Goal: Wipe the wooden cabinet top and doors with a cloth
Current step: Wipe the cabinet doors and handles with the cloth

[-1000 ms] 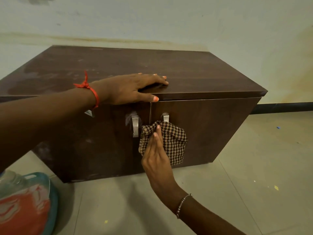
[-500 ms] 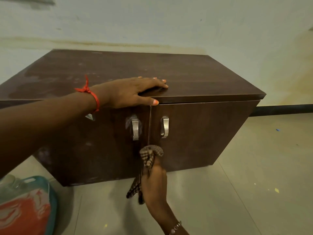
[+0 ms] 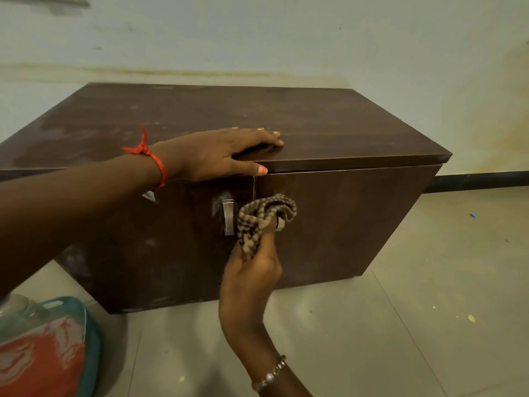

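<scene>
A low dark wooden cabinet (image 3: 329, 121) stands on the floor against the wall, both doors closed. My left hand (image 3: 217, 153) lies flat on the front edge of its top, fingers spread, thumb over the edge above the door seam. My right hand (image 3: 252, 270) grips a bunched checked brown cloth (image 3: 263, 219) and presses it against the right door (image 3: 357, 219), over that door's metal handle, which is mostly hidden. The left door's metal handle (image 3: 228, 216) shows just left of the cloth. Pale dusty smears mark the top and the left door.
A teal and red object (image 3: 48, 348) lies on the floor at the lower left, beside the cabinet's front corner. Pale floor tiles (image 3: 415, 296) spread to the right and front. A stained white wall (image 3: 257, 38) rises directly behind the cabinet.
My right hand dropped with the cloth to the bottom of the door seam, then rose again to the right door's handle, the cloth now bunched. My left hand stayed on the top.
</scene>
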